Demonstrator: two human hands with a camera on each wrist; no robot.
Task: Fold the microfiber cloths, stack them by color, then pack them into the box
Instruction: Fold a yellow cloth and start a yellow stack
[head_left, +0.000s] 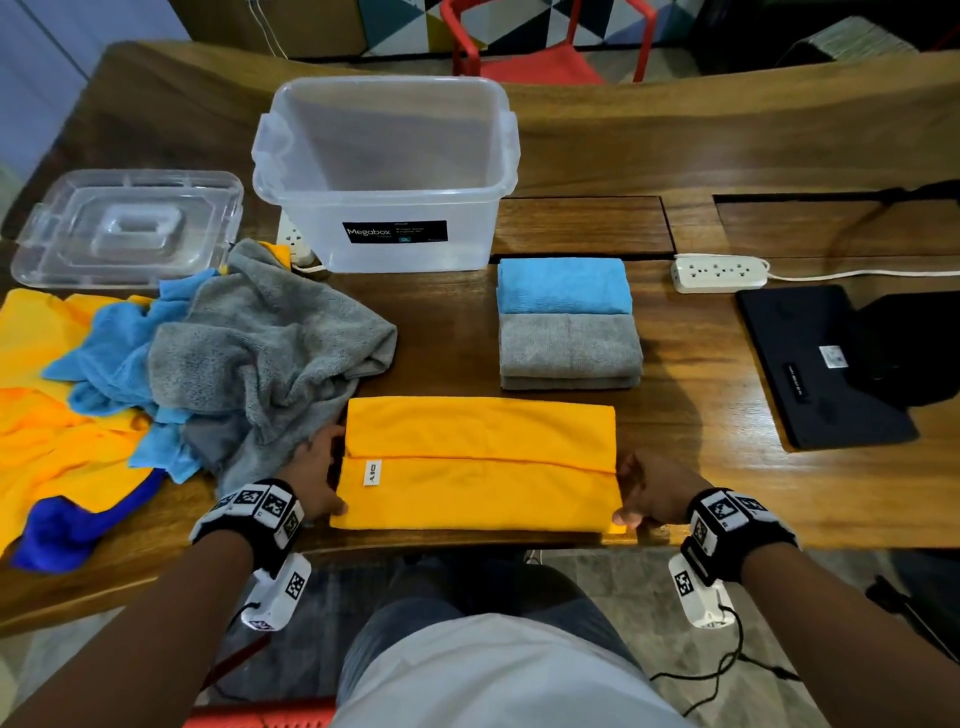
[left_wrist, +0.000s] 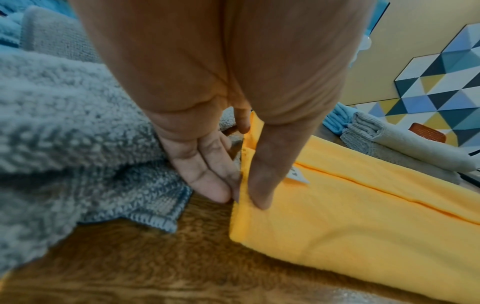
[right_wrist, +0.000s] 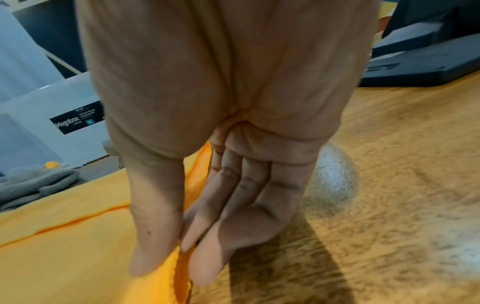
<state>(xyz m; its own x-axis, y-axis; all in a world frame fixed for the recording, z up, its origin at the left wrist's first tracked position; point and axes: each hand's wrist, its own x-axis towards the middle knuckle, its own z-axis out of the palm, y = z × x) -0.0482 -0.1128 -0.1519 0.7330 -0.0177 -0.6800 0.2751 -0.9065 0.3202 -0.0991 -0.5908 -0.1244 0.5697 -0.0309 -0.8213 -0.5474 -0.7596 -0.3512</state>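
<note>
A yellow cloth (head_left: 478, 462), folded into a long band with a white tag, lies at the table's near edge. My left hand (head_left: 324, 475) pinches its left end between thumb and fingers (left_wrist: 207, 174). My right hand (head_left: 641, 493) pinches the right end (right_wrist: 176, 257) the same way. Behind it sit a folded grey stack (head_left: 569, 351) and a folded blue cloth (head_left: 563, 286). A heap of unfolded grey (head_left: 270, 348), blue (head_left: 114, 353) and yellow cloths (head_left: 47, 415) lies at the left. The clear box (head_left: 384, 171) stands empty at the back.
The box's clear lid (head_left: 127, 228) lies at the far left. A white power strip (head_left: 719, 273) and a black device (head_left: 826, 364) are at the right. A second power strip (head_left: 293, 241) sits by the box. A red chair (head_left: 545, 47) stands beyond the table (head_left: 701, 415).
</note>
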